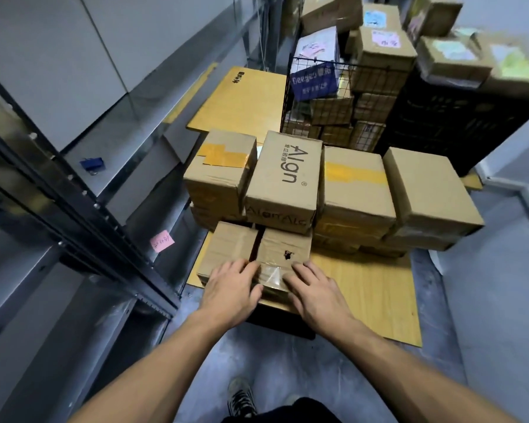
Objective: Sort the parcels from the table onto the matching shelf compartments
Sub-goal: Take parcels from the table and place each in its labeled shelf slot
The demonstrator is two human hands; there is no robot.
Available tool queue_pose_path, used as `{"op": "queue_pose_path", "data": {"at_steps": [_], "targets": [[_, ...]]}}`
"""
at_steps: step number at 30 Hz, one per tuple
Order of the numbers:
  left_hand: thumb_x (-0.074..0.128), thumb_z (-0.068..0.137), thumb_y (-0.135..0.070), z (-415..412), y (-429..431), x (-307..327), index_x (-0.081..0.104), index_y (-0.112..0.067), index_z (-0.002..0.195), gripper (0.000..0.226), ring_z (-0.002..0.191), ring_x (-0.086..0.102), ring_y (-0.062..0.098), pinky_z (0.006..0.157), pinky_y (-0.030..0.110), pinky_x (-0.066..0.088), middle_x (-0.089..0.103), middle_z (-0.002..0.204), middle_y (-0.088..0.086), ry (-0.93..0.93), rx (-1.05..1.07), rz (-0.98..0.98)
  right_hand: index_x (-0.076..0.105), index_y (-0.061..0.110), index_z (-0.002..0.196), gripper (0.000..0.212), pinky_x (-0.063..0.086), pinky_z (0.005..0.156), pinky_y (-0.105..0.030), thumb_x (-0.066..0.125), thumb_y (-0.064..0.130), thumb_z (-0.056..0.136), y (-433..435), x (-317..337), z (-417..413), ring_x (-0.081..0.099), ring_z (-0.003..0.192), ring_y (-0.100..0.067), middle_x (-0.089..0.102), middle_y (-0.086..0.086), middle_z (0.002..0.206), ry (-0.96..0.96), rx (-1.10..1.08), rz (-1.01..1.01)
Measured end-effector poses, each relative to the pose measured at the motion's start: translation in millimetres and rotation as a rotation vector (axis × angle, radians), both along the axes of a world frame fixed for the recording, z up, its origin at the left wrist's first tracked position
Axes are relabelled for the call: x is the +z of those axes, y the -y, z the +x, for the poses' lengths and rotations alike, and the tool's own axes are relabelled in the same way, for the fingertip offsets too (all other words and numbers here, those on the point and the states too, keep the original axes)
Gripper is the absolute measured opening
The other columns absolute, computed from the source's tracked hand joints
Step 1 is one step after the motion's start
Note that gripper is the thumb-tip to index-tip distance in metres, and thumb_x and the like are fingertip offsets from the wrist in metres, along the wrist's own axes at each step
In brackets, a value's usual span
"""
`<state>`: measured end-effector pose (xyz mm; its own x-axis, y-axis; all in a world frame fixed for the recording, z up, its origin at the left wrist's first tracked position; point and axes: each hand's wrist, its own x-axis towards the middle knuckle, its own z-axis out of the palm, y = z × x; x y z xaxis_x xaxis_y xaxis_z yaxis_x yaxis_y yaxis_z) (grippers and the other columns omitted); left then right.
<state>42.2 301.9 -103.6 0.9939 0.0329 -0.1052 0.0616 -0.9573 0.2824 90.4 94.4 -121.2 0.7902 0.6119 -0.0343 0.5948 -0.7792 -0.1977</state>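
— Which parcel is up next?

— The low cardboard parcel (235,245) at the near edge of the wooden table (364,285), just in front of the stacked Align box (284,178). The left hand (229,288) and right hand (315,296) both lie on its top, fingers spread and fairly straight, clasping nothing.

— How will it handle?

— It's stiff corrugated board, flat and squat, probably easy enough for two hands. I can't judge its weight. The top flaps gape along a dark seam, and there's a small tear and a glossy strip of clear tape (272,275) that looks slick. I'd hold the two opposite sides low down rather than the flaps.

— Where to?

— Probably the grey metal shelf (74,190) on the left, where a pink note (162,241) is stuck on a ledge.
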Motion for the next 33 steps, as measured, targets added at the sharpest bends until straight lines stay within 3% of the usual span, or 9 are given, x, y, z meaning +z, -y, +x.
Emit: {"op": "queue_pose_path", "data": {"at_steps": [7,9,12,15,19,23,26,30,33], "targets": [[0.041,0.093,-0.048,-4.7,14.0,-4.3,0.038,-0.033,0.14,0.049,0.121,0.042,0.021,0.105,0.036,0.031,0.05,0.133,-0.006,-0.021,-0.025,0.006,0.052,0.031,0.122,0.036,0.053,0.08,-0.039,0.061,0.041,0.089,11.6,-6.1,-15.6,0.047,0.13,-0.023,0.053,0.004,0.135,0.057,0.035,0.013],[0.041,0.093,-0.048,-7.1,20.4,-4.3,0.039,-0.034,0.138,0.048,0.12,0.042,0.021,0.105,0.036,0.032,0.051,0.131,-0.006,-0.019,-0.005,0.012,0.052,0.032,0.122,0.036,0.054,0.084,-0.04,0.056,0.045,0.089,14.7,-6.7,-19.0,0.046,0.131,-0.022,0.053,0.005,0.134,0.033,0.044,0.031],[0.042,0.094,-0.048,-13.3,31.0,-2.7,0.042,-0.034,0.136,0.044,0.12,0.041,0.02,0.104,0.034,0.031,0.051,0.128,-0.007,-0.01,0.036,-0.002,0.055,0.03,0.131,0.039,0.047,0.1,-0.041,0.052,0.045,0.095,18.7,-5.5,-19.9,0.039,0.135,-0.021,0.047,0.003,0.142,-0.101,-0.053,0.18],[0.043,0.095,-0.048,-20.7,43.8,0.7,0.045,-0.034,0.133,0.041,0.118,0.042,0.019,0.101,0.032,0.031,0.052,0.126,-0.007,0.003,0.064,0.013,0.05,0.03,0.143,0.047,0.031,0.114,-0.035,0.059,0.037,0.097,20.3,0.8,-16.3,0.027,0.143,-0.023,0.029,-0.003,0.156,-0.303,-0.316,0.398],[0.044,0.096,-0.047,-30.5,63.2,0.2,0.043,-0.034,0.137,0.043,0.119,0.041,0.016,0.101,0.031,0.033,0.049,0.13,-0.01,-0.021,0.132,-0.049,0.039,0.032,0.151,0.055,0.033,0.109,-0.028,0.058,0.033,0.099,24.2,1.6,-12.6,0.042,0.137,-0.024,0.042,-0.008,0.15,-0.58,-0.443,0.521],[0.046,0.095,-0.046,-43.3,81.3,-1.8,0.043,-0.033,0.139,0.046,0.118,0.041,0.014,0.101,0.03,0.035,0.048,0.13,-0.012,0.012,0.176,-0.084,0.043,0.032,0.147,0.053,0.041,0.107,-0.031,0.061,0.028,0.097,36.9,-2.8,-15.5,0.049,0.13,-0.023,0.051,-0.006,0.144,-0.617,-0.445,0.608],[0.05,0.093,-0.044,-50.8,89.3,2.4,0.048,-0.03,0.138,0.047,0.121,0.042,0.013,0.103,0.032,0.037,0.05,0.13,-0.011,0.083,0.195,-0.153,0.046,0.032,0.144,0.05,0.043,0.105,-0.028,0.062,0.026,0.097,53.4,-0.1,-14.5,0.051,0.126,-0.018,0.053,-0.002,0.142,-0.632,-0.395,0.673],[0.055,0.092,-0.039,-63.2,100.3,18.8,0.053,-0.025,0.136,0.046,0.118,0.044,0.004,0.099,0.021,0.033,0.052,0.128,-0.012,0.304,0.386,-0.417,0.049,0.027,0.144,0.048,0.039,0.089,-0.002,0.061,0.019,0.098,73.2,10.9,-11.9,0.051,0.123,-0.005,0.054,0.006,0.14,-0.725,-0.333,0.846],[0.061,0.094,-0.029,-70.8,108.3,27.0,0.052,-0.023,0.137,0.045,0.117,0.045,-0.002,0.098,0.014,0.031,0.05,0.129,-0.012,0.365,0.593,-0.555,0.051,0.027,0.14,0.045,0.042,0.098,-0.009,0.06,0.012,0.098,82.1,17.5,-13.0,0.053,0.122,0.002,0.054,0.005,0.141,-0.81,-0.286,1.004]]}}
